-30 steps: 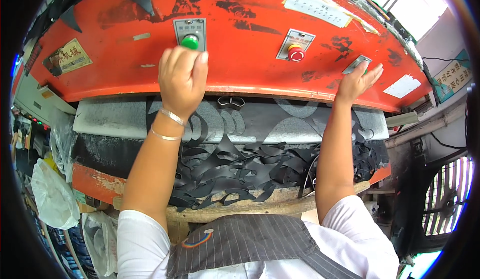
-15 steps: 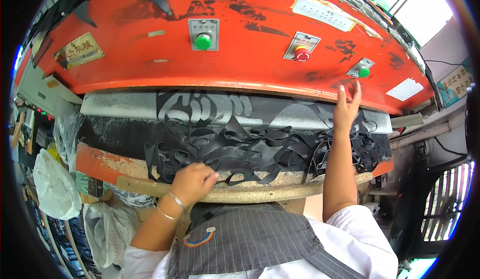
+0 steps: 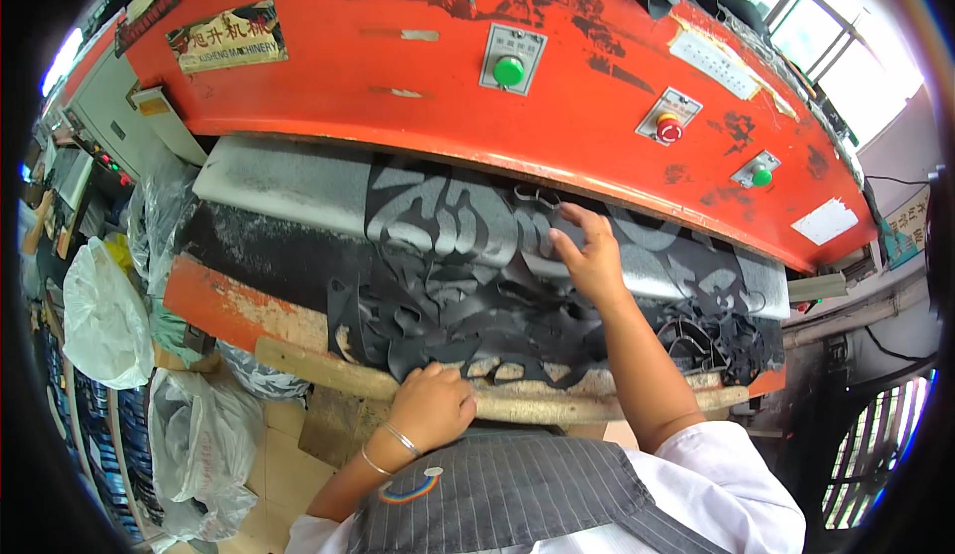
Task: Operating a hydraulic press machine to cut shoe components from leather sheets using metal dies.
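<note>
My right hand (image 3: 594, 256) reaches over the machine bed with fingers apart and nothing visibly held. Just beyond its fingertips, a thin metal loop, perhaps a cutting die (image 3: 537, 195), lies by the red panel's lower edge. Beneath that hand spreads a black sheet (image 3: 398, 184) with curved cut-outs showing the pale board (image 3: 284, 184) below. Tangled black offcuts (image 3: 477, 330) are heaped along the near side. My left hand (image 3: 436, 407) lies on the wooden rail (image 3: 328, 368) at the heap's front edge, its fingers curled together; whatever is under them is hidden.
Above the bed stands a red machine panel (image 3: 418, 72) with a green button (image 3: 508, 72), a red stop knob (image 3: 669, 128) and a second green button (image 3: 762, 177). Another metal die (image 3: 686, 340) sits among the right-hand offcuts. Plastic bags (image 3: 107, 315) hang at left.
My right hand has come down and left from near the right green button to over the black sheet. The left hand has drawn back onto the rail. The view has shifted left.
</note>
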Demonstrator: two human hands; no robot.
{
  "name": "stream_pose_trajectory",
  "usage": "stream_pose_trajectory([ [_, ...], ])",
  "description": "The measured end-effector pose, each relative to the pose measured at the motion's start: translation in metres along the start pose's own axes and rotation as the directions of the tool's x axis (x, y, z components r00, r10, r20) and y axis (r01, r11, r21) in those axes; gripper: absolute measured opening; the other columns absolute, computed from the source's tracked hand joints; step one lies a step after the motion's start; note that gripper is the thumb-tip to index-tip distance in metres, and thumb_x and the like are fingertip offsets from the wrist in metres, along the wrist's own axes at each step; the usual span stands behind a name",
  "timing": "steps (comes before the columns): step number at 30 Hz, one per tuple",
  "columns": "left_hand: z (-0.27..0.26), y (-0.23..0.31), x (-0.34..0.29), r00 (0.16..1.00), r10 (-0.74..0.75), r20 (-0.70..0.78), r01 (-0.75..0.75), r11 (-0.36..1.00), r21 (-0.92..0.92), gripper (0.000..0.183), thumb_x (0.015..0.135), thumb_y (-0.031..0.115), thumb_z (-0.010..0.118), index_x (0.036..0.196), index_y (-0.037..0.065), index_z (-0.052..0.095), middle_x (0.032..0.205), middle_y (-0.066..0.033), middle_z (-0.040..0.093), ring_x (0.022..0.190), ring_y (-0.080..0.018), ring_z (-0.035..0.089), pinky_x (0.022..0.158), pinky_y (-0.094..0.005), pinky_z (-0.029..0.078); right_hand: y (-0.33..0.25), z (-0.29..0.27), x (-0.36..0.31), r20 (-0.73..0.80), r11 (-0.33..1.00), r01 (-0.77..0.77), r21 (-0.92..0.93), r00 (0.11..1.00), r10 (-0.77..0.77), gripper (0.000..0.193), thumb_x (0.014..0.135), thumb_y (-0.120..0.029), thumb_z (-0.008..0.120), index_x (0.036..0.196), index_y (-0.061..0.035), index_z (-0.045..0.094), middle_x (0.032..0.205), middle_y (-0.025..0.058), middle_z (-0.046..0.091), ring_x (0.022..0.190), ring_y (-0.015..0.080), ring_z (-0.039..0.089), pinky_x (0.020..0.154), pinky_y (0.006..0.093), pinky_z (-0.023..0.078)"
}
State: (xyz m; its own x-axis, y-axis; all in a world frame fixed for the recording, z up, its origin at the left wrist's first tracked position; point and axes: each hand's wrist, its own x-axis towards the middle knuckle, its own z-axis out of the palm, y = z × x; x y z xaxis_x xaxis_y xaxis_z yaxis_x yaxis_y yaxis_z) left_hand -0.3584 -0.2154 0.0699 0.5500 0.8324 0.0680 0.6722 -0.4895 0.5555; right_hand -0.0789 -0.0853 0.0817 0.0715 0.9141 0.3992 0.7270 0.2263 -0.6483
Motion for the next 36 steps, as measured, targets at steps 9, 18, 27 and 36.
stream_pose_trajectory([
  [9,-0.021,-0.021,0.171,0.992,0.124,-0.02,-0.126,0.979,-0.16,0.057,0.087,0.026,0.059,0.138,0.004,0.043,0.111,-0.0156,0.061,0.106,-0.034,0.057,0.096,-0.0447,0.042,0.045,0.047,0.046,0.071,0.932,0.028,-0.361,0.998,-0.003,0.056,0.078,-0.028,0.075,0.123,-0.0001,0.056,0.113,0.0188,0.058,0.106,0.0371,0.052,0.093,0.0429,0.044],
  [18,0.012,-0.082,0.225,0.96,0.151,-0.237,-0.166,0.985,-0.045,0.057,0.085,0.022,0.06,0.136,0.003,0.045,0.13,-0.0152,0.057,0.131,-0.032,0.045,0.111,-0.0474,0.029,0.044,0.058,0.071,-0.067,0.996,0.048,-0.07,0.996,-0.052,0.04,0.073,-0.013,0.077,0.109,-0.0019,0.062,0.1,0.0154,0.06,0.098,0.0353,0.056,0.085,0.0417,0.046],
  [27,0.001,-0.132,0.212,0.811,-0.186,-0.554,0.173,0.982,-0.076,0.031,0.082,0.015,0.061,0.11,0.005,0.052,0.128,-0.0164,0.057,0.129,-0.034,0.045,0.111,-0.0507,0.027,0.007,0.145,0.169,0.397,0.944,0.321,0.074,0.859,-0.323,0.046,0.075,-0.004,0.074,0.12,-0.009,0.064,0.111,0.0152,0.061,0.107,0.0343,0.054,0.095,0.0409,0.044],
  [36,-0.006,-0.134,0.214,0.854,-0.207,-0.477,0.232,0.973,-0.008,0.034,0.081,0.017,0.064,0.111,0.008,0.051,0.139,-0.0185,0.05,0.135,-0.0328,0.039,0.113,-0.0492,0.023,0.025,0.148,0.161,0.343,0.989,0.097,0.108,0.93,-0.129,0.058,0.078,-0.007,0.073,0.133,-0.0125,0.053,0.115,0.0164,0.063,0.112,0.0312,0.056,0.096,0.0394,0.046],
])
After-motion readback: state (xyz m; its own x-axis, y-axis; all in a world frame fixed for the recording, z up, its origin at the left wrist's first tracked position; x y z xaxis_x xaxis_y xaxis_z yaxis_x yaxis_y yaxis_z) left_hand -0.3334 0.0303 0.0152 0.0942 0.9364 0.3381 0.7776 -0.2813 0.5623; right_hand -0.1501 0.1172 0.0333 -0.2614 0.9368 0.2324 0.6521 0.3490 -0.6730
